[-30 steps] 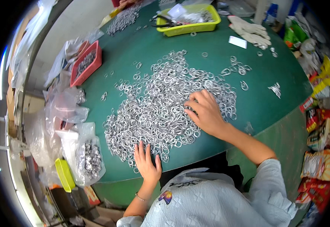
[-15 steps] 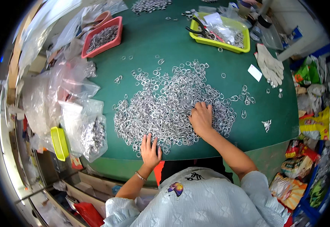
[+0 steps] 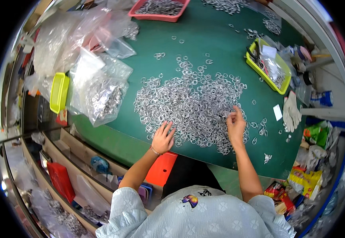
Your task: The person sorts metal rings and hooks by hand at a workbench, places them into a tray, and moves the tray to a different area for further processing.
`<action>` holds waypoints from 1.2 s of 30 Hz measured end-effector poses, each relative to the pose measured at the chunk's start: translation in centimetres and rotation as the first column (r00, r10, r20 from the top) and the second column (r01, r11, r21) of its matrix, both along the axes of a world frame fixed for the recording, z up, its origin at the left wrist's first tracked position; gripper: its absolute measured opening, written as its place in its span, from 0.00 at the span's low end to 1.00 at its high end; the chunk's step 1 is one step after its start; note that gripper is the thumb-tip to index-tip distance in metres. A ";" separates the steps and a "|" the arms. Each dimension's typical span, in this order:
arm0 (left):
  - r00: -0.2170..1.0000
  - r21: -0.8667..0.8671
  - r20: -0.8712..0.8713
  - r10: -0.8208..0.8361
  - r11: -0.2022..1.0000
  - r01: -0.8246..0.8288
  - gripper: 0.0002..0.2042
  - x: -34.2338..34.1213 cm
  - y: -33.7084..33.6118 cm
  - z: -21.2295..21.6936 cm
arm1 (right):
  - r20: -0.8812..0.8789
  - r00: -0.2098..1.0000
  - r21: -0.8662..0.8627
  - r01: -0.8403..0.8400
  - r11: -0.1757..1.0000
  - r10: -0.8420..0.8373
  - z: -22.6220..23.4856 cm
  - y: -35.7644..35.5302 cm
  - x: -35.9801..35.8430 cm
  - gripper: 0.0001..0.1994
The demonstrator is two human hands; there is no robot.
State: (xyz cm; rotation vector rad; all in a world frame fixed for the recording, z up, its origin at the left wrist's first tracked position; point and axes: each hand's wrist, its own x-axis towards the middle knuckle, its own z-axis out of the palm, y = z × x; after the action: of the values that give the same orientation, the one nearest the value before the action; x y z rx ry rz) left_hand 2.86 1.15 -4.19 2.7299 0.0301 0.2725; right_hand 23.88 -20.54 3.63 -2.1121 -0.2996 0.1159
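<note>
A wide heap of small silver metal rings (image 3: 192,105), some of them oval, covers the middle of the green table. My left hand (image 3: 163,139) rests palm down at the heap's near left edge, its fingers spread and nothing held in them. At the right side of the heap is my right hand (image 3: 236,127), index finger raised and the thumb drawn in with the other fingers bent. Whatever those bent fingers hold, if anything, is too small to make out. Several loose rings (image 3: 263,127) lie just right of this hand.
Clear plastic bags (image 3: 105,97) and a narrow yellow-green tray (image 3: 59,93) lie at the left. A pink tray (image 3: 156,17) of metal parts stands far off. On the right are a yellow-green basket (image 3: 287,81) with pliers, a white card (image 3: 277,112) and pale gloves (image 3: 291,113).
The view has turned, so the table looks rotated. My right hand has gone from lying over the rings to the heap's right side, fingers now bent. My left hand stays at the near edge.
</note>
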 end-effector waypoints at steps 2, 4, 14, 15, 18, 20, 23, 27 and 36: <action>1.000 0.002 0.002 0.017 1.000 -0.017 0.20 0.6 0.3 -0.3 | 0.088 0.988 -0.088 -0.118 0.989 0.126 -0.6 0.2 1.1 0.13; 1.000 -0.007 0.014 0.011 1.000 -0.011 0.19 0.5 0.4 -0.2 | 0.164 0.919 -0.341 -0.289 0.894 0.360 -1.6 0.5 2.8 0.16; 0.998 -0.068 0.068 0.004 0.998 0.001 0.22 -0.5 0.9 -0.9 | -0.748 0.387 0.482 -0.240 0.842 0.539 -1.1 14.7 -4.3 0.13; 0.997 -0.053 0.083 -0.003 0.999 0.008 0.21 -0.4 1.0 -0.3 | -0.705 0.355 0.579 -0.213 0.787 0.614 -0.9 18.3 -5.2 0.13; 0.997 -0.043 0.074 -0.015 0.999 0.018 0.20 -0.3 1.0 -0.1 | -0.558 0.293 0.723 -0.287 0.628 0.776 -1.9 27.1 -6.6 0.15; 0.996 -0.053 0.090 -0.015 0.998 0.020 0.18 -0.3 0.9 0.5 | -0.420 0.508 0.447 -0.605 0.659 0.752 -5.0 28.1 -8.0 0.16; 0.990 -0.057 0.137 -0.016 0.998 0.024 0.14 -0.9 0.9 -0.6 | -0.187 0.495 0.386 -0.757 0.527 0.848 -4.8 22.6 -9.6 0.13; 0.998 -0.030 0.064 -0.024 0.999 0.026 0.17 -0.6 0.8 -0.5 | -0.302 0.575 0.303 -0.698 0.649 0.760 -1.3 11.3 -8.4 0.09; 1.000 0.051 0.017 0.022 0.998 -0.023 0.19 0.1 -0.3 -0.1 | -0.303 0.931 0.160 -0.159 0.974 0.202 -3.9 -11.5 -10.4 0.09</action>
State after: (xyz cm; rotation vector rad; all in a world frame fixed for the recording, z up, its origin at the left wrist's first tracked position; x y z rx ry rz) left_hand 2.97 0.87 -4.25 2.7792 0.0503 0.3058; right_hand 13.47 -32.09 -0.27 -1.8939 -0.2988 0.5271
